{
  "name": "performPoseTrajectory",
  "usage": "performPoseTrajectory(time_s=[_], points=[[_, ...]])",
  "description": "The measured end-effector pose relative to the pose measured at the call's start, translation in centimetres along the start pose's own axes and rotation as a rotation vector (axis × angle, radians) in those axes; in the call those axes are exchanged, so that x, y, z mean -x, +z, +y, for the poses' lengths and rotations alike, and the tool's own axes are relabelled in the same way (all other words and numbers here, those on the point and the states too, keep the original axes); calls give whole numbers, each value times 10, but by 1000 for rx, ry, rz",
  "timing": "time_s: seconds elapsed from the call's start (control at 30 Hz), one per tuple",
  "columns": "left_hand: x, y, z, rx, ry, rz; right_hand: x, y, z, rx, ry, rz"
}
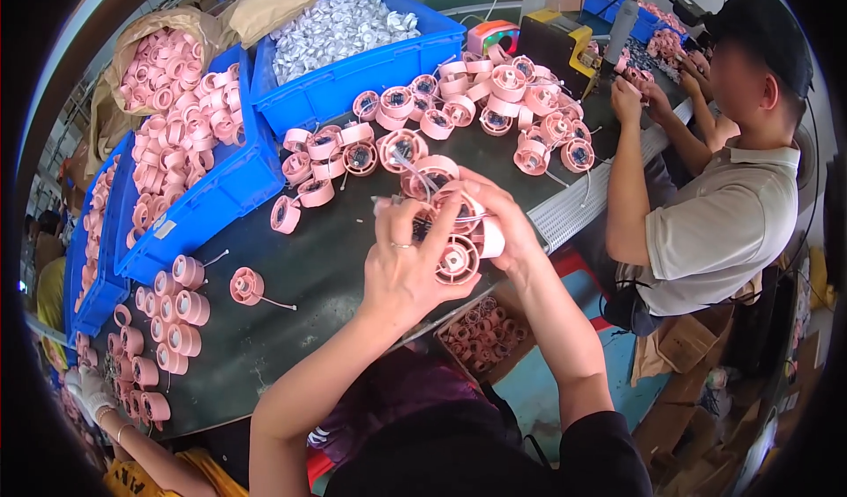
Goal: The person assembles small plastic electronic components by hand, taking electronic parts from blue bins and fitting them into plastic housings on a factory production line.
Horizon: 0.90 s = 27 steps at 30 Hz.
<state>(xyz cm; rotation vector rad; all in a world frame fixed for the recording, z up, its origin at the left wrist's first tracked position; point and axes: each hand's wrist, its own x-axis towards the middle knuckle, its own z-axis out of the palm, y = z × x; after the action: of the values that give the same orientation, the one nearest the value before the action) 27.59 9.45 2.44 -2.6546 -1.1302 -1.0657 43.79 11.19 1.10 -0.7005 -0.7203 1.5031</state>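
Dark green worktop (pixel 304 338) spreads beneath the arms, a blue plastic bin (pixel 221 197) heaped with pink plastic rings (pixel 168 157) at left. Slanting up rightward, elbow bent, the left hand (pixel 397 263) clasps round pink plastic housings (pixel 458 257) above the worktop; the right hand (pixel 505 214), forearm angled inward, grips their far side.

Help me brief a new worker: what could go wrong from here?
The left hand and right hand hold several pink housings together, so one might slip. A dropped one could land in the cardboard box below the edge of the table. The wire trailing from the lone pink part might snag.
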Motion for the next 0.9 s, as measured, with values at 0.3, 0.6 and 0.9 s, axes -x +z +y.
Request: performPoseTrajectory(time_s=[0.3,0.6,0.9], points=[[-1,24,16,-20,249,196,29,-18,-8,-142,-82,-17],[2,34,17,-37,256,198,32,-25,-10,-131,-28,67],[-1,19,21,-134,332,324,32,-18,-15,-183,-50,21]])
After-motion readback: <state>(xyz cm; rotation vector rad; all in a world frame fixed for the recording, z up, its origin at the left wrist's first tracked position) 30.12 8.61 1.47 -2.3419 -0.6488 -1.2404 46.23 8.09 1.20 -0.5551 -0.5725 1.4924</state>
